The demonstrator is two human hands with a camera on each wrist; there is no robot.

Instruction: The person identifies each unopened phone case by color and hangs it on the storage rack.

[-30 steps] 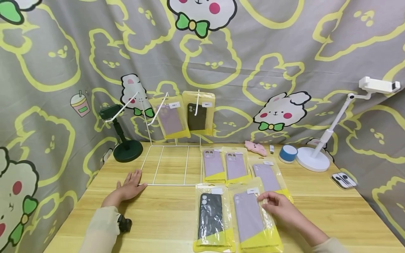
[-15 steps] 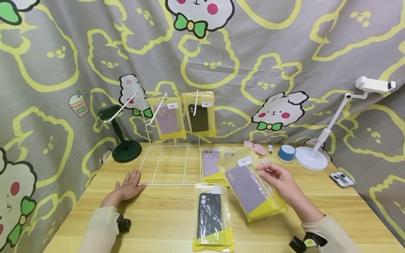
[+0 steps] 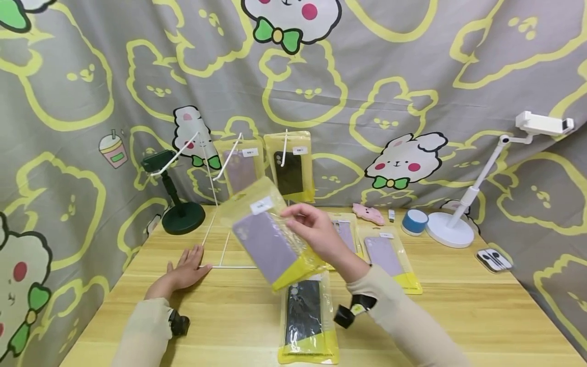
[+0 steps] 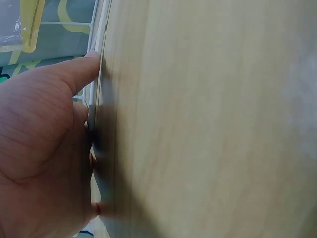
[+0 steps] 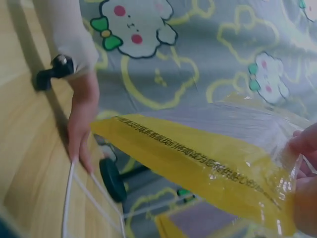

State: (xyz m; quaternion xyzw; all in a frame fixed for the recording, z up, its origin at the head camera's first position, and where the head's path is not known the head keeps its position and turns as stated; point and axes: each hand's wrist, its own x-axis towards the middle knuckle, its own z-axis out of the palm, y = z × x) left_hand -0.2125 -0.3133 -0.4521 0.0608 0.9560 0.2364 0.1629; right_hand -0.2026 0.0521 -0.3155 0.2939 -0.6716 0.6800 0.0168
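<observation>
My right hand (image 3: 316, 232) pinches a yellow-and-clear packet holding a lilac phone case (image 3: 268, 242) and holds it tilted in the air over the white wire rack (image 3: 238, 255). In the right wrist view the packet (image 5: 198, 158) fills the middle, with my fingers (image 5: 304, 144) on its edge. My left hand (image 3: 185, 272) lies flat on the wooden table (image 3: 458, 306), fingers touching the rack's front left corner; the left wrist view shows that palm (image 4: 44, 148) against the white wire (image 4: 99, 64). Two packets (image 3: 289, 165) hang on the rack's hooks.
A packet with a black case (image 3: 304, 318) lies near the table's front. Two lilac-case packets (image 3: 385, 257) lie further back on the right. A dark green stand (image 3: 183, 216), a pink toy (image 3: 369, 214), a blue round box (image 3: 416, 223), a white phone stand (image 3: 451, 229) and earphones (image 3: 495, 260) line the back and right.
My right hand lifted the lilac-case packet off the table and carried it up and to the left, over the rack. The left hand stayed where it was.
</observation>
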